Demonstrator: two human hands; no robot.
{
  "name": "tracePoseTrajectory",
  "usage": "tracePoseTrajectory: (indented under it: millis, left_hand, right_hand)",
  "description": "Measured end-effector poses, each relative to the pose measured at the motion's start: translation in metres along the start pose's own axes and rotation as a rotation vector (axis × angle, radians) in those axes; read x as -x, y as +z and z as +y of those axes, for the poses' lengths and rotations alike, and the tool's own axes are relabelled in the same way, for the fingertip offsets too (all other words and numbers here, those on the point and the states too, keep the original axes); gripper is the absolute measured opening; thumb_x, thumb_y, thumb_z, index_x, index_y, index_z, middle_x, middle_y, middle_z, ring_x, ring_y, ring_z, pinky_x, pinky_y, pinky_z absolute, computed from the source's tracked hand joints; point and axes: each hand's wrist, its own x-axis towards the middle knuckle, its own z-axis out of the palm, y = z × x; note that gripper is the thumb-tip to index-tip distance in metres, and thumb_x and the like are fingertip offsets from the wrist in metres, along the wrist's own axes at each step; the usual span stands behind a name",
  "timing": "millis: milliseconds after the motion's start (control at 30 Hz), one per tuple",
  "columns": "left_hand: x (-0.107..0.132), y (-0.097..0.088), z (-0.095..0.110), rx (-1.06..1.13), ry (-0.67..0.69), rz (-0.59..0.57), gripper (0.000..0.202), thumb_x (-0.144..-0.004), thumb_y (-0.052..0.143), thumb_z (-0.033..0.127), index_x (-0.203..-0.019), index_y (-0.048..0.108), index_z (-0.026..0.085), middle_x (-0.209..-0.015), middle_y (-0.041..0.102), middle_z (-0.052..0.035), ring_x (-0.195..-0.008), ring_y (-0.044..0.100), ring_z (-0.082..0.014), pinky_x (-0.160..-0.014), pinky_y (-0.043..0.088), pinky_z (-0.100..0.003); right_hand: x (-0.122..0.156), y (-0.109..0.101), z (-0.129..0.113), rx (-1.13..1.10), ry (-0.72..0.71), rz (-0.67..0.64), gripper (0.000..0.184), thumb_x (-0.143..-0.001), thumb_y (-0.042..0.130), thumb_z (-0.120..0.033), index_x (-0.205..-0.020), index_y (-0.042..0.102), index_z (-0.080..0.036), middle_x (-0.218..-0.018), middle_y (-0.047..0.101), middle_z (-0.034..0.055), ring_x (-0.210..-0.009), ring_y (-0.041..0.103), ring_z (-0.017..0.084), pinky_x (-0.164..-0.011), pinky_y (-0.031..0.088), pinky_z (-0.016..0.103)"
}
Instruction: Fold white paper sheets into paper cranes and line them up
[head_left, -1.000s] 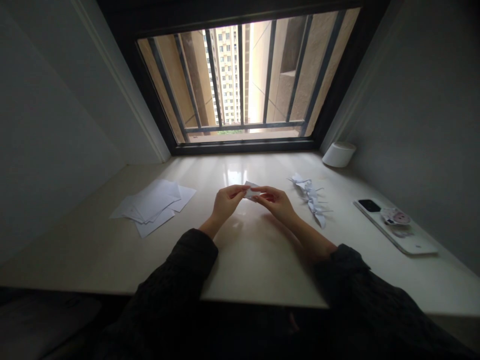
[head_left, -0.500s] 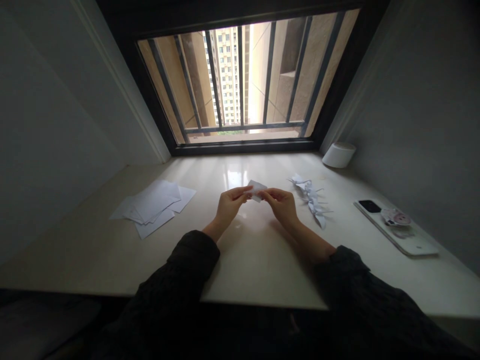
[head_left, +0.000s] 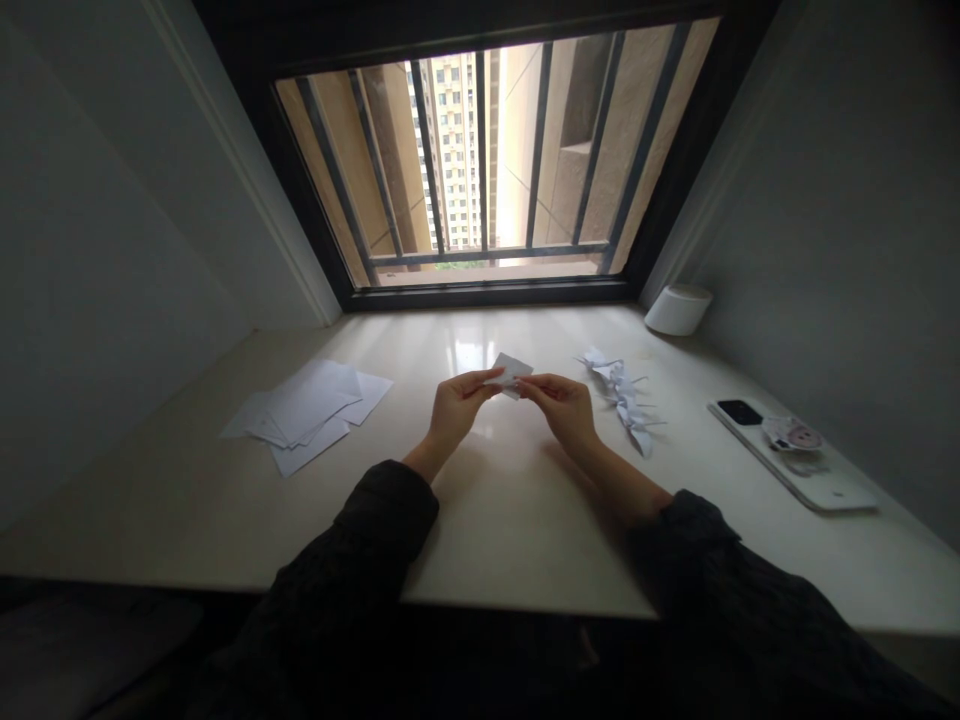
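Observation:
A small folded piece of white paper point(head_left: 514, 367) is held up between my two hands, over the middle of the pale sill. My left hand point(head_left: 459, 405) pinches its left edge between thumb and fingers. On the opposite side, my right hand point(head_left: 561, 404) grips the paper's right edge the same way. The fingertips hide part of the folds. To the right of my right hand lie several folded white paper cranes point(head_left: 616, 385) in a row, close together.
Loose white sheets point(head_left: 311, 402) lie overlapping on the left of the sill point(head_left: 517, 540). At the right rests a white phone point(head_left: 795, 455) with a round grip on its back. A white cylinder-like object point(head_left: 678, 310) stands by the right wall, near the barred window point(head_left: 480, 170).
The folded paper has shifted slightly away from me and left, and its angle has changed a little. My left hand's fingers have moved slightly left; both hands still hold it.

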Motion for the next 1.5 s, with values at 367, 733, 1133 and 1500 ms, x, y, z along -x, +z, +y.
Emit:
tracePoseTrajectory:
  millis: [367,733,1133,1500]
  left_hand:
    - [0.003,0.004,0.0,0.012,-0.028,0.086,0.031,-0.065,0.077,0.028,-0.095,0.074,0.022,-0.087,0.074,-0.0042,-0.072,0.062,-0.0143,-0.076,0.051,-0.032]
    - [0.003,0.005,0.001,0.074,-0.066,0.05,0.03,-0.067,0.075,0.026,-0.096,0.074,0.021,-0.091,0.074,-0.0055,-0.077,0.063,-0.0153,-0.08,0.051,-0.033]
    - [0.008,0.01,0.005,0.156,-0.126,0.07,0.031,-0.065,0.076,0.024,-0.096,0.074,0.019,-0.097,0.073,-0.0069,-0.085,0.064,-0.0176,-0.084,0.05,-0.035]
    - [0.008,0.011,0.003,0.186,-0.115,0.05,0.042,-0.068,0.075,0.027,-0.108,0.069,0.018,-0.092,0.073,-0.0056,-0.082,0.064,-0.0156,-0.086,0.049,-0.034]
  right_hand:
    - [0.003,0.003,-0.005,-0.067,0.094,0.021,0.025,-0.058,0.08,-0.041,-0.073,0.075,-0.021,-0.075,0.074,0.0043,-0.071,0.067,0.019,-0.071,0.052,0.033]
    - [0.003,0.003,-0.006,-0.116,0.128,0.059,0.021,-0.057,0.082,-0.035,-0.071,0.075,-0.02,-0.068,0.072,0.0023,-0.065,0.064,0.015,-0.07,0.05,0.031]
    - [0.006,0.007,-0.009,-0.113,0.145,0.118,0.027,-0.054,0.082,-0.037,-0.072,0.073,-0.018,-0.069,0.072,0.0044,-0.067,0.065,0.017,-0.068,0.052,0.033]
    - [0.007,0.008,-0.011,-0.131,0.158,0.13,0.026,-0.055,0.082,-0.036,-0.071,0.073,-0.019,-0.07,0.073,0.0041,-0.068,0.066,0.018,-0.07,0.053,0.033]
